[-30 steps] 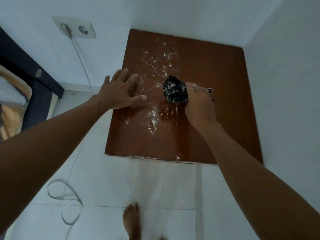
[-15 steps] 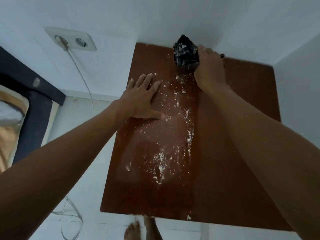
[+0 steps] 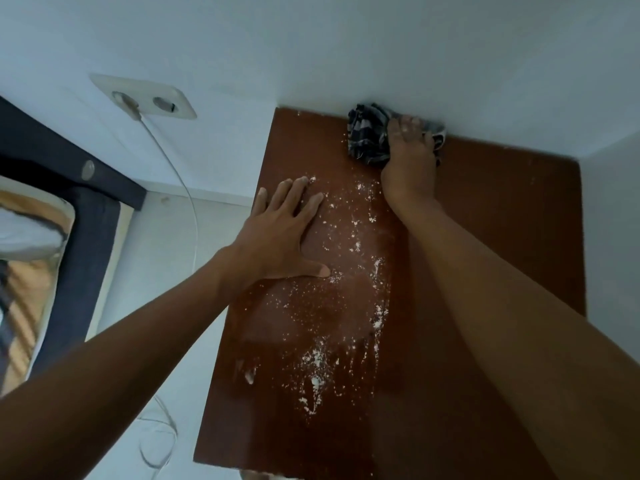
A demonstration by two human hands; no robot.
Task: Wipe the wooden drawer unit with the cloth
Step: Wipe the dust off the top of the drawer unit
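The brown top of the wooden drawer unit [image 3: 502,237] fills the middle of the head view, set into a wall corner. White powder [image 3: 346,289] is scattered in a band down its left half. A dark checked cloth [image 3: 367,138] lies bunched at the far edge against the back wall. My right hand [image 3: 410,161] presses on it, fingers over the cloth, powder on the fingertips. My left hand [image 3: 284,233] lies flat, fingers spread, on the top's left side, beside the powder.
White walls close in behind and to the right of the unit. A wall socket [image 3: 145,98] with a white cable [image 3: 187,199] hanging to the floor is at the left. A dark bed frame [image 3: 79,209] stands at far left. A pale tiled floor [image 3: 162,258] lies between.
My right hand has swept the cloth from the middle of the top away to the far edge by the wall. My left hand has stayed flat on the left side.
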